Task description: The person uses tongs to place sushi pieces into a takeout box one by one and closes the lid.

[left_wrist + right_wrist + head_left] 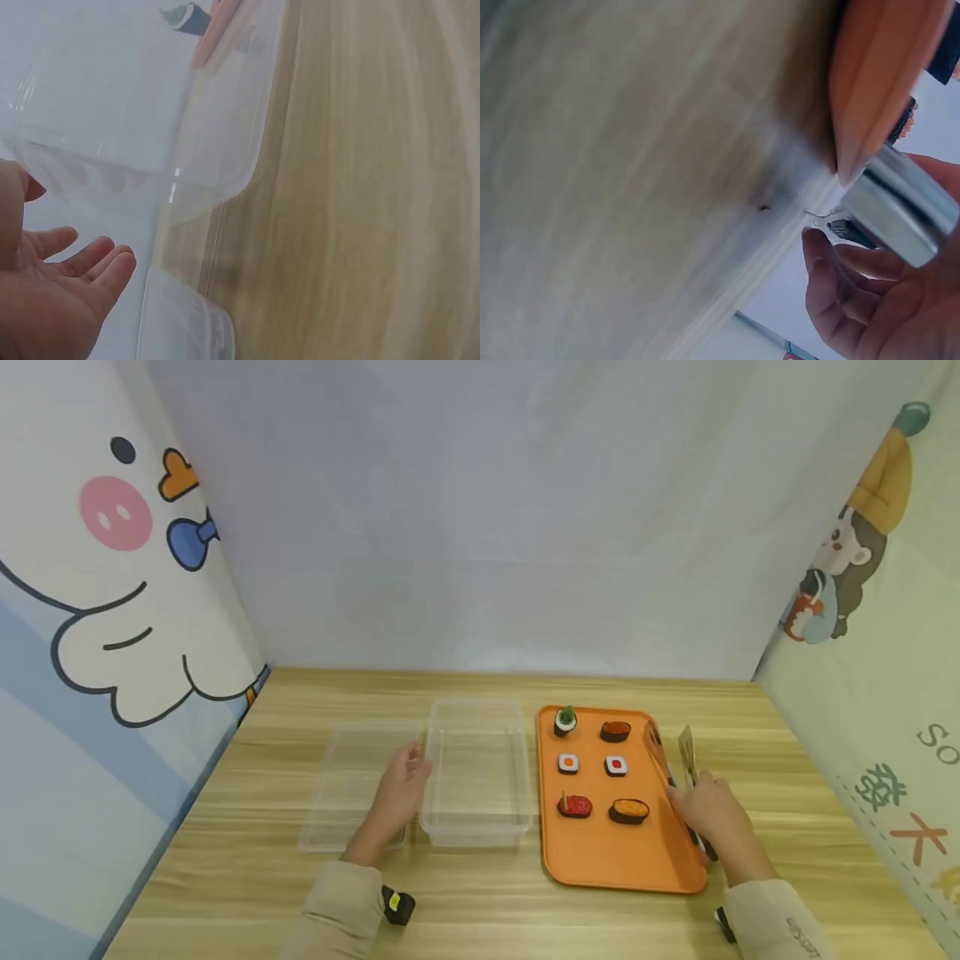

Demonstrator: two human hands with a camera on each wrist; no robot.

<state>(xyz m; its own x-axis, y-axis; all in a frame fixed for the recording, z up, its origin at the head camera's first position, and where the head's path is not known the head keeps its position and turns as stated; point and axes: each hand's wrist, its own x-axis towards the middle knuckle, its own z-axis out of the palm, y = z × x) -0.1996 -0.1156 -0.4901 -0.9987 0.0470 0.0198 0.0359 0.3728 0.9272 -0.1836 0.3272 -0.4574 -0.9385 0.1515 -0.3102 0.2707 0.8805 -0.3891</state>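
At the right edge of the orange tray, my right hand holds metal tongs. The tongs' arms are spread, one leaning over the tray and the other outside it. In the right wrist view, a shiny metal end of the tongs crosses in front of the palm, between thumb and curved fingers. My left hand is beside the left wall of a clear plastic box, holding nothing. Its fingers are loosely bent in the left wrist view, and whether the thumb touches the box I cannot tell.
Several sushi pieces stand on the tray, among them a roll with a green top, a red-topped piece and an orange-topped piece. A clear lid lies left of the box. A white curtain hangs behind the table.
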